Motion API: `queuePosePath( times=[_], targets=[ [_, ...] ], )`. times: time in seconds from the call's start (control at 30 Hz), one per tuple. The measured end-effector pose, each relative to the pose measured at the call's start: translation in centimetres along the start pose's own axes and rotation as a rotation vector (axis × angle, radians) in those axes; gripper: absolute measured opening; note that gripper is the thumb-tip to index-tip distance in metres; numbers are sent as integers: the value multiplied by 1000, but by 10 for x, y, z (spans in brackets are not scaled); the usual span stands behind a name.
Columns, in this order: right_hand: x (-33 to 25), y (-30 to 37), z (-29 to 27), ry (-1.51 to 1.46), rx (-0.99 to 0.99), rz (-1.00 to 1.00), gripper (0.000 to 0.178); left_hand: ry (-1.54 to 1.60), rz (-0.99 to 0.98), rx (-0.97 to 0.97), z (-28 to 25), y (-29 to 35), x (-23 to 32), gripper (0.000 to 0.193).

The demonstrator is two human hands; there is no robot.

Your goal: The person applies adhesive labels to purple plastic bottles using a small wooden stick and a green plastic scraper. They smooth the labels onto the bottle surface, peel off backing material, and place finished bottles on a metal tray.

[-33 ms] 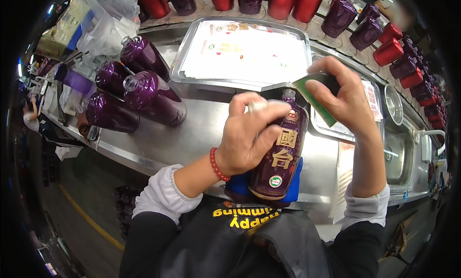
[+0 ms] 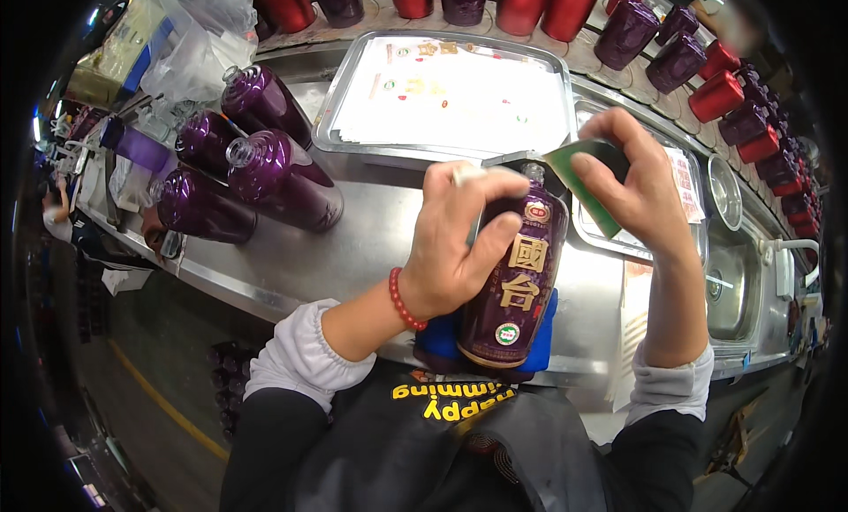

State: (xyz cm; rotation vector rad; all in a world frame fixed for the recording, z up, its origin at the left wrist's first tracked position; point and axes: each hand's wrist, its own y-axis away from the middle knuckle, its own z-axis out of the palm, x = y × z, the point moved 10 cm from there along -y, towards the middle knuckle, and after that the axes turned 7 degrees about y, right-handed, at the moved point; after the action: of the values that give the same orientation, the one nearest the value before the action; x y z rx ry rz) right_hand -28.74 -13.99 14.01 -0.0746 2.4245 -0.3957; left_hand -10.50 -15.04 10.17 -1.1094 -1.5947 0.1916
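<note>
A purple bottle [image 2: 527, 295] with gold characters, a round green-and-white mark and a clear neck lies face up on a blue cloth pad [image 2: 546, 340], its neck pointing away from me. My left hand [image 2: 450, 238] hovers over the bottle's upper left side, thumb and fingers apart. Its fingertips blur near the neck, and I cannot tell whether they touch. A white band circles one finger. My right hand [image 2: 632, 181] pinches a flat green scraper [image 2: 583, 189] between thumb and fingers, right of the bottle's neck and apart from it.
Several purple bottles [image 2: 287, 181] stand at the left on the metal counter [image 2: 371, 238]. A metal tray [image 2: 331, 132] of printed transfer sheets sits behind. A second tray [image 2: 601, 238], a bowl [image 2: 724, 194] and a sink [image 2: 733, 291] are rightward. Red and purple bottles line a conveyor [image 2: 380, 13].
My left thumb and fingers have spread slightly farther apart. The bottle's upper end has shifted a little to the right. My right hand with the scraper has barely moved.
</note>
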Motion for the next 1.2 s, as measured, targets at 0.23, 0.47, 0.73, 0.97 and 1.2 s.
queuePosePath(
  times=[0.23,0.47,0.73,0.97,1.2],
  targets=[
    [24,44,1,-220,26,184,23,309,-393,50,30,-8,-40,30],
    [29,54,0,-240,8,210,25,453,-520,-55,38,-7,-50,25],
    [29,56,-2,-260,66,228,21,539,-532,-62,43,-8,-51,20],
    [30,58,-2,-263,66,234,21,287,-356,-106,39,-15,-41,22],
    [29,56,-2,-247,53,223,21,542,-519,-111,44,-9,-49,22]
  ],
)
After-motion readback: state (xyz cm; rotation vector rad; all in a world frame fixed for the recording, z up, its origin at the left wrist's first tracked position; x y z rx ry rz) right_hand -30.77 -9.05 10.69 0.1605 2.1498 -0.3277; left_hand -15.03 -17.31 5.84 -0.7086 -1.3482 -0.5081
